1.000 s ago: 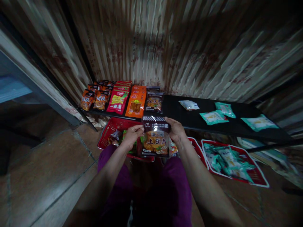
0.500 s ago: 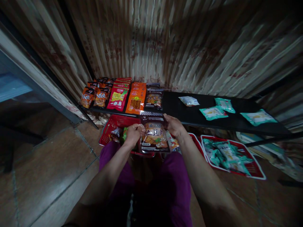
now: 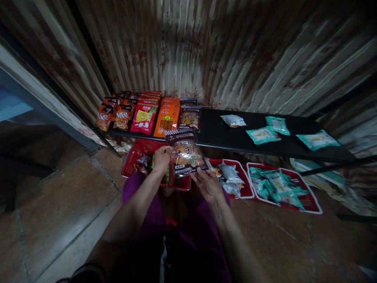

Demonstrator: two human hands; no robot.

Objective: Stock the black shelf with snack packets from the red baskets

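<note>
Between my hands, over the front edge of the black shelf (image 3: 213,135), is a brown bag of potato chips (image 3: 187,153), tilted with its printed front up. My left hand (image 3: 162,158) pinches the bag's left side. At its lower right corner, my right hand (image 3: 207,182) has its fingers against the edge, thumb side up. Behind the bag, similar brown bags (image 3: 190,117) lie in a row on the shelf beside an orange snack packet (image 3: 167,117). Below my left hand stands a red basket (image 3: 132,157) with a few packets in it.
Red packets (image 3: 145,116) and small orange bags (image 3: 122,117) fill the shelf's left end. Green packets (image 3: 263,135) and a white packet (image 3: 233,120) lie to the right. Two more red baskets, one with white packets (image 3: 231,173), one with green packets (image 3: 278,186), stand on the floor.
The bag has moved slightly up and left and is now turned at an angle. My right hand has shifted from its upper right side down to its lower right corner.
</note>
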